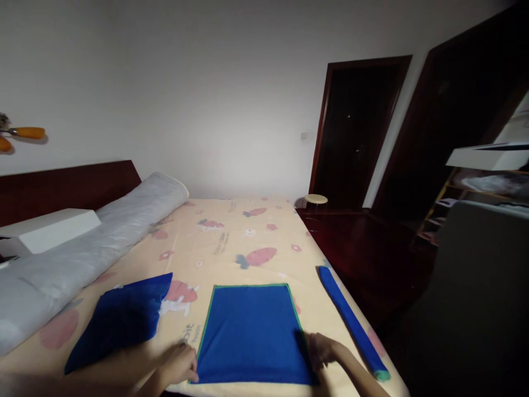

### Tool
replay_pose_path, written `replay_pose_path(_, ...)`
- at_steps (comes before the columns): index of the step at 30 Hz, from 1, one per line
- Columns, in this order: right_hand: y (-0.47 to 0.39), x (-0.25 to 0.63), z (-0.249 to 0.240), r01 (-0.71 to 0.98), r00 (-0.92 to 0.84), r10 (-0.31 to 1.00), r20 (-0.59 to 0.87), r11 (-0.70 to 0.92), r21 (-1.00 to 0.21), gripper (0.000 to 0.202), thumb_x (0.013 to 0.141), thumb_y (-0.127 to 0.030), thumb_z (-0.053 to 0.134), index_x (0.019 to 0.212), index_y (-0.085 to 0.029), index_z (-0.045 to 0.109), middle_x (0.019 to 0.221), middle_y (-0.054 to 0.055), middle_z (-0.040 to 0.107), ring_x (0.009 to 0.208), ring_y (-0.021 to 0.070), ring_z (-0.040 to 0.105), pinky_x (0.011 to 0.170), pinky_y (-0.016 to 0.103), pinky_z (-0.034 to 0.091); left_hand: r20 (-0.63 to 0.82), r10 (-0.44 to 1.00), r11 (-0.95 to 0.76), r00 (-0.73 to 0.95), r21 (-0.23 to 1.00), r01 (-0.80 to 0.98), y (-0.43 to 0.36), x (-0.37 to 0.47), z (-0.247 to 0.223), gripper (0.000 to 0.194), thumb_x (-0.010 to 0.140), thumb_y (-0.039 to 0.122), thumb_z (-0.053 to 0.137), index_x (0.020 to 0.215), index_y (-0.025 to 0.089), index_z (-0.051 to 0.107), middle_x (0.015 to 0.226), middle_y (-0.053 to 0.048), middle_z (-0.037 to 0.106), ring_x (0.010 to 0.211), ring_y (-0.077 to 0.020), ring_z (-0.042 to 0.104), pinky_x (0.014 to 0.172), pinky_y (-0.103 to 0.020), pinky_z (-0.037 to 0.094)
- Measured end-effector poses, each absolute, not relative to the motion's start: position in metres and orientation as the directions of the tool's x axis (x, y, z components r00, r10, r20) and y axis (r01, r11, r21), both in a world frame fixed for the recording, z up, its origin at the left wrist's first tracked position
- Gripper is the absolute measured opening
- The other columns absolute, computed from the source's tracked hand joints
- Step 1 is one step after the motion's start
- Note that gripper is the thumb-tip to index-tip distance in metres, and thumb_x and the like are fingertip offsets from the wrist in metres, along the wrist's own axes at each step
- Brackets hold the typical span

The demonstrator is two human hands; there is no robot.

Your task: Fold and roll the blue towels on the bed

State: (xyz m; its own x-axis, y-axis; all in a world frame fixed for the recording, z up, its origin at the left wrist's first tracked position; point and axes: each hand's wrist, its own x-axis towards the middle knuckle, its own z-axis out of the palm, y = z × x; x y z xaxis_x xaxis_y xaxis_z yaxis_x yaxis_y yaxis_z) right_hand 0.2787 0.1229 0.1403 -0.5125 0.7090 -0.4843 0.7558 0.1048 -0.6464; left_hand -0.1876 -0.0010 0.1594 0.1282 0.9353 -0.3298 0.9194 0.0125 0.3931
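Observation:
A blue cloth (pixel 252 333) with green edging lies spread flat as a near square on the bed. At its near left corner is my left hand (pixel 181 364), its fingers curled and closed on the edge. My right hand (pixel 324 350) is bent down over the cloth's right edge near the other front corner, with the fingers pinched together there; shadow partly hides the fingertips. To the left lies a folded blue cloth (pixel 124 314), close to my left forearm. Along the bed's right edge rests a long rolled blue cloth (pixel 351 320) with a green end.
The bed sheet (pixel 231 231) is pale yellow with printed carrots and rabbits. A long grey bolster (pixel 136 218) and a white box (pixel 58 229) are by the dark headboard (pixel 70 187). Beyond the bed stand a round stool (pixel 316 199) and a dark door (pixel 359 132).

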Motion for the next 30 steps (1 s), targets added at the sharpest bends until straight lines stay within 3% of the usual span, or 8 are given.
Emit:
replay_pose_path(3,0.129,0.249,0.148,0.758,-0.46,0.827,-0.323,0.176,-0.628,0.014,0.065,-0.031,0.069,0.056,-0.02,0.069,0.064,0.006,0.071,0.07,0.0263,0.07,0.067,0.035,0.053,-0.265,0.952,-0.067,0.156,0.314,0.947,0.023,-0.154,0.156,0.023,0.066,0.047,0.065,0.068,0.027,0.075,0.085,-0.009,0.075,0.094,-0.0364,0.067,0.092,-0.052,0.044)
replay_pose_path(5,0.123,0.213,0.148,0.751,-0.415,0.89,-0.188,0.219,-0.622,0.02,0.077,-0.025,0.057,0.081,-0.018,0.075,0.092,0.011,0.075,0.094,0.0288,0.069,0.087,0.039,0.05,-0.215,0.961,-0.104,0.172,0.297,0.949,0.043,-0.119,0.149,0.028,0.078,0.042,0.054,0.086,0.026,0.076,0.1,-0.012,0.075,0.104,-0.0336,0.065,0.098,-0.05,0.043)
replay_pose_path(7,0.107,0.17,0.14,0.738,-0.385,0.919,-0.083,0.252,-0.626,0.038,0.083,-0.017,0.044,0.111,-0.017,0.07,0.121,0.015,0.068,0.116,0.0276,0.061,0.102,0.039,0.041,-0.156,0.976,-0.106,0.155,0.284,0.953,0.058,-0.079,0.137,0.039,0.086,0.031,0.042,0.111,0.026,0.071,0.121,-0.013,0.069,0.12,-0.03,0.059,0.107,-0.048,0.038)
replay_pose_path(11,0.062,0.103,0.104,0.707,-0.407,0.913,-0.02,0.302,-0.64,0.061,0.079,-0.007,0.04,0.137,-0.018,0.053,0.145,0.012,0.049,0.135,0.0238,0.044,0.111,0.037,0.034,-0.098,0.994,-0.02,0.047,0.26,0.965,0.055,-0.019,0.1,0.061,0.086,0.011,0.024,0.142,0.019,0.045,0.15,-0.014,0.046,0.139,-0.0238,0.041,0.115,-0.045,0.034)
replay_pose_path(16,0.037,0.124,0.064,0.734,-0.466,0.882,0.07,0.43,-0.526,0.055,0.092,-0.028,0.04,0.147,-0.023,0.04,0.154,0.006,0.033,0.143,0.024,0.029,0.118,0.045,0.021,0.037,0.996,-0.091,0.085,0.196,0.976,0.018,-0.041,0.061,0.056,0.094,0.029,0.029,0.15,0.029,0.027,0.158,-0.005,0.031,0.146,-0.0215,0.028,0.119,-0.047,0.028)
replay_pose_path(23,0.039,0.21,0.034,0.962,-0.054,0.996,0.075,0.072,-0.262,0.068,0.096,-0.056,0.021,0.151,-0.016,0.027,0.158,0.007,0.023,0.147,0.024,0.02,0.119,0.049,0.014,0.049,0.925,0.378,-0.377,0.003,0.926,0.0,-0.123,0.053,0.057,0.096,0.046,0.025,0.15,0.027,0.025,0.159,-0.002,0.026,0.146,-0.0202,0.026,0.119,-0.052,0.019)
replay_pose_path(27,0.037,0.217,0.021,0.969,0.017,0.987,0.161,0.023,-0.246,0.077,0.095,-0.062,0.015,0.149,-0.01,0.031,0.155,0.014,0.031,0.146,0.029,0.023,0.118,0.053,0.012,0.144,0.914,0.386,-0.38,-0.011,0.923,0.003,-0.116,0.059,0.058,0.096,0.043,0.024,0.149,0.022,0.025,0.158,-0.006,0.028,0.146,-0.0228,0.026,0.12,-0.058,0.009)
replay_pose_path(30,0.039,0.193,0.026,0.952,-0.059,0.975,0.212,0.119,-0.282,0.069,0.098,-0.055,0.019,0.15,-0.011,0.032,0.156,0.014,0.03,0.145,0.028,0.024,0.119,0.051,0.014,0.258,0.934,0.247,-0.246,0.03,0.969,0.011,-0.084,0.062,0.057,0.097,0.038,0.022,0.151,0.021,0.017,0.157,-0.006,0.031,0.147,-0.0228,0.025,0.12,-0.056,0.009)
